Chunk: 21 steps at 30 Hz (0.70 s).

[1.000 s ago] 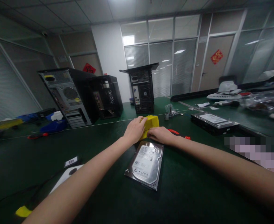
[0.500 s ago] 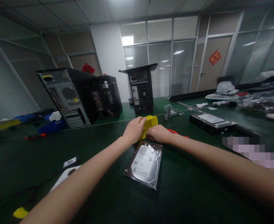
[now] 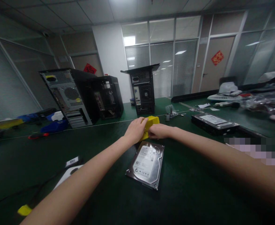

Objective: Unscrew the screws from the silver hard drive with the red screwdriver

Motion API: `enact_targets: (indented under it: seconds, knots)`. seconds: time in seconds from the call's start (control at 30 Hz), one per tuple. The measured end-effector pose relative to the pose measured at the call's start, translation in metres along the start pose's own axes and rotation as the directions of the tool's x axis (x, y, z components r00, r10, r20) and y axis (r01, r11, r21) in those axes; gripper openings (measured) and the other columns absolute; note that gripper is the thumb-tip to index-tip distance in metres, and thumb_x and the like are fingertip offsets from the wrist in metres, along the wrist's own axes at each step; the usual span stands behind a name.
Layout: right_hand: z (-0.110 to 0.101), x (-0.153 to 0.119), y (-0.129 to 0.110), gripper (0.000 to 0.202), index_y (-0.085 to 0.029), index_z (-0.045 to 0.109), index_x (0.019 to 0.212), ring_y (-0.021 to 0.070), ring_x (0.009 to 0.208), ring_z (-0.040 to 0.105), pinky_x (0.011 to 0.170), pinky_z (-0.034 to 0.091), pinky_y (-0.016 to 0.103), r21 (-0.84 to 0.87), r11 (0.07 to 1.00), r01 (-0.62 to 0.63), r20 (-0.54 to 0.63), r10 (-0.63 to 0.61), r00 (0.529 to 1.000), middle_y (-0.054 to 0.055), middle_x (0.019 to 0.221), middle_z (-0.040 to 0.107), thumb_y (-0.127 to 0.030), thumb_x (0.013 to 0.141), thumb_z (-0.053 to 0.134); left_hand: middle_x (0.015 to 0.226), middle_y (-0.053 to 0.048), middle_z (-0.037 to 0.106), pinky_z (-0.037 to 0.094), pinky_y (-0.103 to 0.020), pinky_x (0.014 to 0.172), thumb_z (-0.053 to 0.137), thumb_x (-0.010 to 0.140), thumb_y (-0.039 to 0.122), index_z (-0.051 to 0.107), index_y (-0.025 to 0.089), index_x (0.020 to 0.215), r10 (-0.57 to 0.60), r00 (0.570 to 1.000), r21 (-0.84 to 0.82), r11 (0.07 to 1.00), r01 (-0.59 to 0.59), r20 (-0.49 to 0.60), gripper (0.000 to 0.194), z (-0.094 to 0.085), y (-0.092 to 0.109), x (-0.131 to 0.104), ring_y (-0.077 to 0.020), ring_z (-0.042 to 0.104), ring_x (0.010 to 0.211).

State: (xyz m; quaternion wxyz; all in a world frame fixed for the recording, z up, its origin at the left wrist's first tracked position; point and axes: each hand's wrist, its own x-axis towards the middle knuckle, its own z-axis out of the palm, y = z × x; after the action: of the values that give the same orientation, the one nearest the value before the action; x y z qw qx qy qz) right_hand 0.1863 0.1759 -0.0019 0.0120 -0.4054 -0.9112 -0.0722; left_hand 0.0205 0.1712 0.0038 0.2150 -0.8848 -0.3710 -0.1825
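Note:
A small yellow plastic box (image 3: 153,120) stands in the middle of the green table. My left hand (image 3: 135,129) is closed around its left side, fingers over the top edge. Against the near right of the box, my right hand (image 3: 159,131) is curled with the fingertips turned inward; what they hold, if anything, is hidden. A silver hard drive (image 3: 148,164), label up, lies flat just in front of both hands, untouched.
Two dark computer cases (image 3: 68,97) stand at the back left, with another case (image 3: 142,90) behind the box. More hard drives (image 3: 214,122) lie at right. A red-handled tool (image 3: 37,136) and blue bins (image 3: 54,125) are at left; a white object (image 3: 66,178) lies near my left forearm.
My right hand has curled tighter, and its wrist has risen slightly. Red handles seen beside that wrist before no longer show. The left hand keeps its hold on the box.

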Motion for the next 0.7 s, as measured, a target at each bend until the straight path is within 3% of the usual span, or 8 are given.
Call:
enact_targets:
  seconds: [0.13, 0.3, 0.43, 0.5, 0.57, 0.63, 0.7]
  knots:
    - [0.002, 0.001, 0.0, 0.021, -0.015, 0.066, 0.089, 0.0208, 0.082, 0.063, 0.067, 0.045, 0.026, 0.019, 0.992, -0.128, -0.083, 0.129, 0.988, 0.009, 0.09, 0.068, -0.025, 0.08, 0.05, 0.12, -0.01, 0.051, 0.04, -0.034, 0.093, 0.044, 0.086, 0.014, 0.04, 0.015, 0.126, 0.009, 1.0, -0.002, 1.0, -0.009, -0.002, 0.04, -0.001, 0.001, -0.001, -0.0213, 0.051, 0.107]
    - [0.011, 0.005, -0.001, 0.027, -0.015, 0.065, 0.095, 0.0269, 0.09, 0.062, 0.076, 0.046, 0.034, 0.029, 0.953, -0.302, -0.161, 0.302, 0.94, 0.014, 0.098, 0.066, -0.028, 0.085, 0.044, 0.128, -0.012, 0.046, 0.023, -0.05, 0.104, 0.044, 0.087, 0.017, 0.035, 0.015, 0.131, 0.006, 0.999, 0.022, 1.0, -0.005, -0.045, 0.044, -0.005, 0.003, 0.0, -0.0256, 0.044, 0.118]
    - [0.016, 0.006, -0.004, 0.028, -0.013, 0.067, 0.094, 0.0291, 0.093, 0.062, 0.079, 0.045, 0.037, 0.052, 0.936, -0.348, -0.151, 0.352, 0.924, 0.016, 0.098, 0.066, -0.028, 0.084, 0.046, 0.128, -0.012, 0.048, 0.018, -0.05, 0.105, 0.044, 0.088, 0.017, 0.045, 0.016, 0.124, 0.178, 0.976, 0.066, 0.983, -0.171, -0.124, 0.036, -0.023, 0.004, -0.004, -0.0267, 0.035, 0.125]
    - [0.014, 0.003, -0.005, 0.029, -0.014, 0.067, 0.096, 0.0292, 0.095, 0.061, 0.08, 0.045, 0.037, 0.077, 0.932, -0.355, -0.139, 0.362, 0.922, 0.016, 0.1, 0.066, -0.031, 0.084, 0.046, 0.117, -0.01, 0.055, 0.027, -0.046, 0.101, 0.04, 0.09, 0.019, 0.053, 0.017, 0.113, 0.294, 0.954, 0.009, 0.956, -0.294, -0.058, 0.027, -0.033, 0.006, -0.012, -0.0249, 0.045, 0.116]
    - [0.007, -0.003, -0.003, 0.029, -0.018, 0.066, 0.1, 0.0271, 0.099, 0.06, 0.083, 0.044, 0.035, 0.112, 0.93, -0.351, -0.116, 0.363, 0.925, 0.012, 0.104, 0.065, -0.031, 0.084, 0.046, 0.111, -0.009, 0.058, 0.036, -0.039, 0.094, 0.041, 0.091, 0.023, 0.056, 0.017, 0.109, 0.368, 0.928, -0.149, 0.923, -0.356, 0.062, 0.024, -0.038, 0.009, -0.023, -0.0222, 0.051, 0.107]
    - [-0.003, -0.012, 0.005, 0.028, -0.022, 0.064, 0.105, 0.0245, 0.105, 0.057, 0.088, 0.042, 0.033, 0.152, 0.924, -0.352, -0.079, 0.366, 0.927, 0.008, 0.11, 0.064, -0.029, 0.084, 0.047, 0.116, -0.007, 0.056, 0.04, -0.033, 0.092, 0.041, 0.092, 0.031, 0.054, 0.019, 0.115, 0.384, 0.907, -0.339, 0.888, -0.312, 0.171, 0.029, -0.038, 0.013, -0.036, -0.0198, 0.052, 0.107]
    - [-0.016, -0.024, 0.017, 0.027, -0.019, 0.064, 0.101, 0.0255, 0.107, 0.055, 0.089, 0.042, 0.033, 0.186, 0.904, -0.384, -0.011, 0.393, 0.92, 0.009, 0.111, 0.062, -0.031, 0.083, 0.049, 0.131, -0.008, 0.047, 0.037, -0.034, 0.097, 0.041, 0.092, 0.039, 0.041, 0.021, 0.13, 0.365, 0.896, -0.468, 0.857, -0.217, 0.253, 0.042, -0.033, 0.017, -0.046, -0.0208, 0.045, 0.118]
